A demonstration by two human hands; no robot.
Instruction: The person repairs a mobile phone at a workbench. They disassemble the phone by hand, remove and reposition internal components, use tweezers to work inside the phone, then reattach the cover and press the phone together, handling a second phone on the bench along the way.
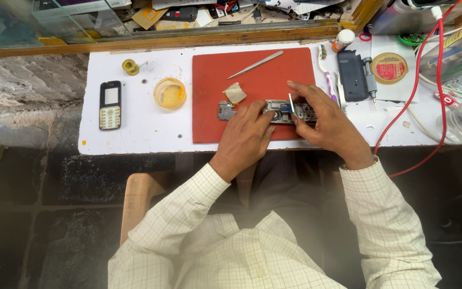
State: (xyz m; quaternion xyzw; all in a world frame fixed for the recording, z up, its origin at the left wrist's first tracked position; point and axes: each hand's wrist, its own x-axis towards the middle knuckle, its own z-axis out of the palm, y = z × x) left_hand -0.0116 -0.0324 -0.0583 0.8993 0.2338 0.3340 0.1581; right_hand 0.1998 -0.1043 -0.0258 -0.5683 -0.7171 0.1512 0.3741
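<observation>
Left hand (pixel 247 134) pins the opened phone board (pixel 287 111) flat on the red mat (pixel 252 91); right hand (pixel 322 120) pinches a thin white pry tool (pixel 291 103) upright, tip just ahead of the left fingers; keep pressure steady, tool shallow

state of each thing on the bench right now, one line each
opened phone: casing off, lying flat on the red mat
left hand: pressing on the opened phone
right hand: pinching a thin white tool
keypad phone front: flat, face up
tweezers: lying unused
small yellow dish: upright, open
</observation>
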